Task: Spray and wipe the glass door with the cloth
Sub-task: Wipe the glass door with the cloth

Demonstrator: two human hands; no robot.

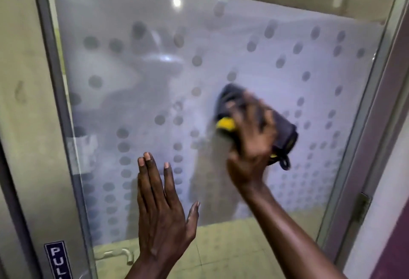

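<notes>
The glass door (276,42) fills the view, frosted with rows of clear dots. My right hand (252,143) presses a dark grey cloth with yellow trim (285,132) flat against the glass at centre right; both are motion-blurred. My left hand (161,210) lies lower, open, with fingers together and pointing up, its palm on or very near the glass. No spray bottle is in view.
A metal door frame (55,106) runs down the left side, with a blue "PULL" sticker (58,258) at its foot. A door handle (124,254) shows through the clear lower glass. The right frame carries a hinge (363,208), beside a white and purple wall.
</notes>
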